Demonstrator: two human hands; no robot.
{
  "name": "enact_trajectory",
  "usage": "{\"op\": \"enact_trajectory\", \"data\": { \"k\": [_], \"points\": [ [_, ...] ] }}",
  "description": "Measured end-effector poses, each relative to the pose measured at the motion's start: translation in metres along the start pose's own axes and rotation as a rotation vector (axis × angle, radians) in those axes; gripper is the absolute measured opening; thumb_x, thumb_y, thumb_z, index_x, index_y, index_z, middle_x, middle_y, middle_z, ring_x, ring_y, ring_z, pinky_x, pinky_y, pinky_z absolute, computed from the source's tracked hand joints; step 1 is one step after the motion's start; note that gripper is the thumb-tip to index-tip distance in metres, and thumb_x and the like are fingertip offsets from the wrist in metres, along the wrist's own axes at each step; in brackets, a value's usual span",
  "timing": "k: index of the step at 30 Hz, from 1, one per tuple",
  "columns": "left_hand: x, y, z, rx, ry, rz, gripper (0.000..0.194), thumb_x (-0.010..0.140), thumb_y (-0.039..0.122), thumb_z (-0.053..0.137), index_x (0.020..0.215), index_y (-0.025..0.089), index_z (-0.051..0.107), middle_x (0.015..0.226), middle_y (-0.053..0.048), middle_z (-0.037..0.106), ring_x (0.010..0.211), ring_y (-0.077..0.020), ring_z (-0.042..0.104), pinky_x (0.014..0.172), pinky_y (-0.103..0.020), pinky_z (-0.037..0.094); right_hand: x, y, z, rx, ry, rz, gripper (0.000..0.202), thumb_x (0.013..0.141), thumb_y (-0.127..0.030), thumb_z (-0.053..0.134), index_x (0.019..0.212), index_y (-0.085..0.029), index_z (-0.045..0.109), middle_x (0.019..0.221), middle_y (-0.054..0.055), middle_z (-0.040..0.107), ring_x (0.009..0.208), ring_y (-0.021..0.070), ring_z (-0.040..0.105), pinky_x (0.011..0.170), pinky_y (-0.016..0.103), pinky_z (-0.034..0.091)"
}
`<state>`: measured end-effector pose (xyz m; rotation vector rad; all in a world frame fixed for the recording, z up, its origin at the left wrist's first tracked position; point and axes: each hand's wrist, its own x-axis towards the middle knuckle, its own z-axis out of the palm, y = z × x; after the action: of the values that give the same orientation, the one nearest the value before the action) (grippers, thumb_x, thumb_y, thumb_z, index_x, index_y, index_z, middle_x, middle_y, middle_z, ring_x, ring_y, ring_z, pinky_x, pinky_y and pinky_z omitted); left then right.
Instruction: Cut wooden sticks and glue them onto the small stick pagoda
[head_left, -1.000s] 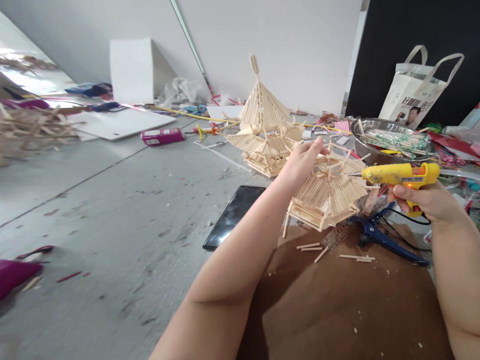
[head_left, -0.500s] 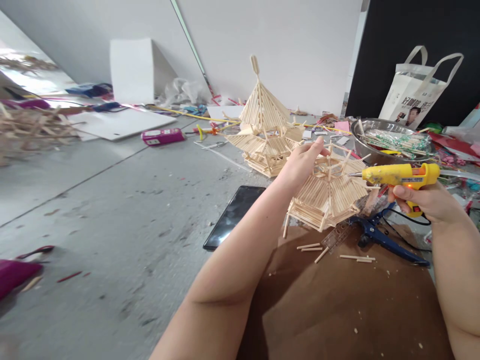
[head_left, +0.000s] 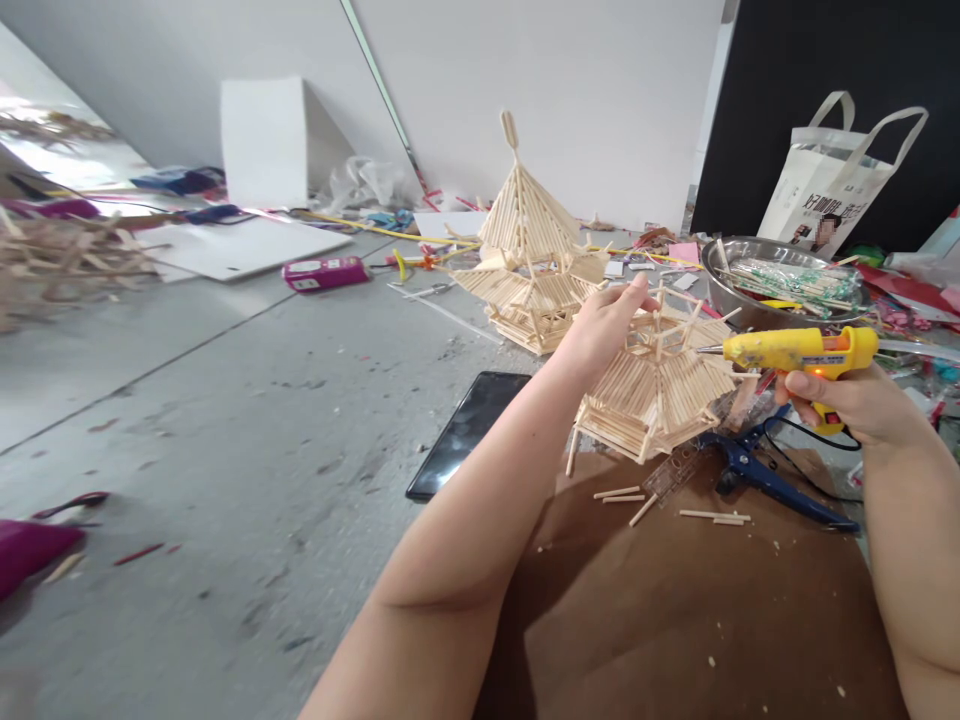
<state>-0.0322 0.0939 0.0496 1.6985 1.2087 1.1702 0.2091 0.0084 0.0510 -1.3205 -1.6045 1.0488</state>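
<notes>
My left hand (head_left: 611, 325) is closed at the upper left of a wooden stick model (head_left: 652, 390), gripping its top part; the fingertips are partly hidden. My right hand (head_left: 840, 395) is wrapped round the handle of a yellow glue gun (head_left: 795, 348), whose orange light is lit. The gun's nozzle points left, close to the model's upper right side. Behind my left hand stands a taller stick model (head_left: 532, 220) with a pointed roof. Short loose sticks (head_left: 712, 515) lie on the brown board (head_left: 675, 620) in front.
A black phone (head_left: 465, 435) lies left of the model, partly behind my left forearm. Blue pliers (head_left: 772, 480) rest at the board's right. Farther back are a metal bowl (head_left: 780, 318) of sticks, a white bag (head_left: 817, 190) and a purple tool (head_left: 326, 273).
</notes>
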Motion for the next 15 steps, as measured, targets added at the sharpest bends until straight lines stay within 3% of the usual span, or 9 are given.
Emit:
{"op": "enact_trajectory", "data": {
  "k": [9, 15],
  "points": [
    [0.0008, 0.0007, -0.0014, 0.118, 0.034, 0.051, 0.045, 0.082, 0.052, 0.034, 0.076, 0.019, 0.064, 0.096, -0.005, 0.066, 0.103, -0.0221, 0.053, 0.097, -0.04, 0.034, 0.0005, 0.0017, -0.0001, -0.006, 0.004, -0.01, 0.027, 0.066, -0.046, 0.067, 0.066, -0.02, 0.059, 0.058, 0.0, 0.06, 0.035, 0.0061, 0.042, 0.031, 0.022, 0.029],
    [0.0015, 0.0019, -0.0002, 0.506, 0.18, 0.133, 0.042, 0.082, 0.047, 0.037, 0.066, 0.019, 0.064, 0.13, -0.008, 0.048, 0.132, -0.0346, 0.016, 0.104, -0.054, 0.009, -0.0013, -0.0047, 0.0016, 0.025, -0.022, 0.003, 0.025, 0.068, -0.044, 0.066, 0.068, -0.019, 0.06, 0.06, 0.001, 0.063, 0.037, 0.0056, 0.04, 0.033, 0.022, 0.03]
  ]
}}
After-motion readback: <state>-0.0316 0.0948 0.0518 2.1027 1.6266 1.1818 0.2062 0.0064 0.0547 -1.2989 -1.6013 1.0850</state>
